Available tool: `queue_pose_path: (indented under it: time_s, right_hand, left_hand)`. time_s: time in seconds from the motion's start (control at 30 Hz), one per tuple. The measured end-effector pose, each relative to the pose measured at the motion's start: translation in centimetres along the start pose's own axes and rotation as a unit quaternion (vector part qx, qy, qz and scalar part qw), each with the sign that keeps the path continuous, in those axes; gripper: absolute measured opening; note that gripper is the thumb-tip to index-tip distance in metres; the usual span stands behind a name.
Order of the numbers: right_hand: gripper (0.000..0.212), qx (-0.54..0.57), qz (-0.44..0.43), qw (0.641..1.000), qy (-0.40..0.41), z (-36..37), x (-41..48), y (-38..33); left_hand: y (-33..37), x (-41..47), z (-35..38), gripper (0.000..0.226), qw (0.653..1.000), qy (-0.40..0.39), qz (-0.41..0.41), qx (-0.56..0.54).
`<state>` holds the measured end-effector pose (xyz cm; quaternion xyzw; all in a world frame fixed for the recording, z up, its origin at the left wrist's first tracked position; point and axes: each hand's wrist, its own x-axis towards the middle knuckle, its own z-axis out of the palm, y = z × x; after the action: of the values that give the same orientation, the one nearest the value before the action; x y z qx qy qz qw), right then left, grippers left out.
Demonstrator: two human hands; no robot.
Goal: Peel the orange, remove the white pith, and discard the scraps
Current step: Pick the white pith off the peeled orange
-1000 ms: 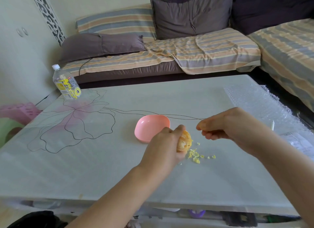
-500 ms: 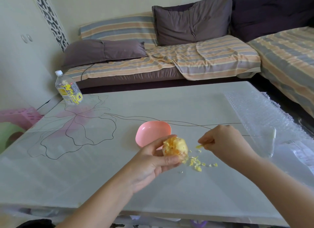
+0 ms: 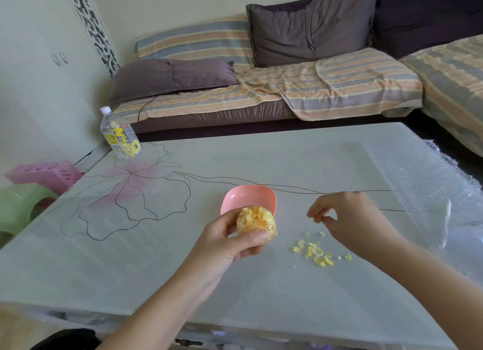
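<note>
My left hand (image 3: pixel 227 242) grips a peeled orange (image 3: pixel 254 223) above the table, thumb across its lower front; patches of pale pith still cover the fruit. My right hand (image 3: pixel 347 219) hovers to the right of the orange, fingers loosely curled and fingertips close together, with nothing visible between them. A small pile of yellowish pith scraps (image 3: pixel 315 253) lies on the table below and between the hands. A pink bowl (image 3: pixel 248 198) sits just behind the orange and looks empty.
The glass table (image 3: pixel 183 271) has a flower drawing on its left half. A plastic water bottle (image 3: pixel 119 134) stands at the far left corner. Bubble wrap (image 3: pixel 428 187) covers the right side. A sofa with cushions stands behind.
My left hand turned the orange so its pith-covered top faces me. My right hand moved right, away from the fruit, and the small scrap it pinched is no longer seen.
</note>
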<state>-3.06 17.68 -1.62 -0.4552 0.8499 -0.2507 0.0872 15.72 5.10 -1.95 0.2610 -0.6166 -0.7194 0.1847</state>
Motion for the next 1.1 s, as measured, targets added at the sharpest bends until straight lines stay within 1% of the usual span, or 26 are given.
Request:
queue_pose_path:
  time_s: [0.07, 0.13, 0.23, 0.27, 0.33, 0.43, 0.5, 0.57, 0.67, 0.73, 0.77, 0.83, 0.9, 0.93, 1.0, 1.1]
  right_hand:
    - [0.043, 0.008, -0.007, 1.0, 0.001, -0.1, -0.1, -0.2]
    - [0.04, 0.006, -0.012, 1.0, 0.017, -0.2, -0.2, -0.1]
    - [0.025, 0.01, -0.009, 0.999, 0.031, -0.8, -0.4, -0.2]
    - [0.023, 0.019, -0.009, 0.999, 0.034, -0.9, -0.5, -0.2]
    - [0.025, 0.036, -0.015, 0.998, 0.045, -1.0, -0.7, -0.2]
    - [0.022, 0.019, -0.037, 0.997, 0.07, -0.8, -0.9, -0.4]
    - [0.024, 0.014, -0.056, 0.996, 0.073, -0.7, -1.0, -0.5]
    - [0.02, 0.028, -0.075, 0.994, 0.072, -0.8, -1.2, -0.7]
    - [0.018, 0.06, -0.109, 0.988, 0.09, -0.8, -1.4, -1.1]
    - [0.019, 0.104, -0.12, 0.981, 0.111, -0.8, -1.6, -1.5]
    - [0.019, 0.136, -0.118, 0.978, 0.109, -0.9, -1.7, -1.7]
    - [0.02, 0.19, -0.112, 0.972, 0.076, -0.9, -1.8, -2.1]
    - [0.022, 0.199, -0.107, 0.973, 0.046, -0.9, -1.8, -2.3]
    - [0.023, 0.196, -0.102, 0.974, 0.04, -1.0, -1.8, -2.3]
    - [0.025, 0.198, -0.091, 0.975, 0.039, -1.1, -1.8, -2.3]
    - [0.021, 0.226, -0.089, 0.969, 0.045, -1.3, -2.0, -2.1]
  left_hand:
    - [-0.2, 0.0, 0.0, 0.049, 0.999, 0.004, 0.01, 0.035]
    - [-0.3, 0.1, 0.0, 0.053, 0.998, -0.003, 0.017, 0.058]
    - [-0.5, 0.2, 0.1, 0.061, 0.998, -0.015, 0.017, 0.064]
    - [-0.4, 0.2, 0.1, 0.063, 0.997, -0.016, 0.02, 0.07]
    - [-0.4, 0.2, 0.0, 0.065, 0.994, -0.014, 0.033, 0.106]
    - [-0.2, 0.3, 0.0, 0.066, 0.988, 0.001, 0.051, 0.144]
    - [-0.1, 0.4, 0.1, 0.065, 0.985, 0.02, 0.056, 0.159]
    - [0.1, 0.4, 0.2, 0.063, 0.984, 0.032, 0.052, 0.17]
    - [0.3, 0.5, 0.5, 0.062, 0.983, 0.026, 0.032, 0.18]
    - [0.3, 0.6, 0.9, 0.053, 0.986, 0.016, 0.012, 0.165]
    - [0.2, 0.7, 1.2, 0.049, 0.988, 0.008, 0.004, 0.153]
    - [0.1, 0.8, 1.9, 0.048, 0.991, -0.006, -0.015, 0.13]
    - [0.0, 1.2, 2.5, 0.047, 0.993, -0.005, -0.023, 0.112]
    - [0.0, 1.4, 2.7, 0.044, 0.993, -0.005, -0.014, 0.117]
    - [0.0, 1.9, 3.1, 0.037, 0.985, -0.003, 0.026, 0.168]
    - [0.2, 2.1, 4.0, 0.04, 0.964, 0.011, 0.084, 0.252]
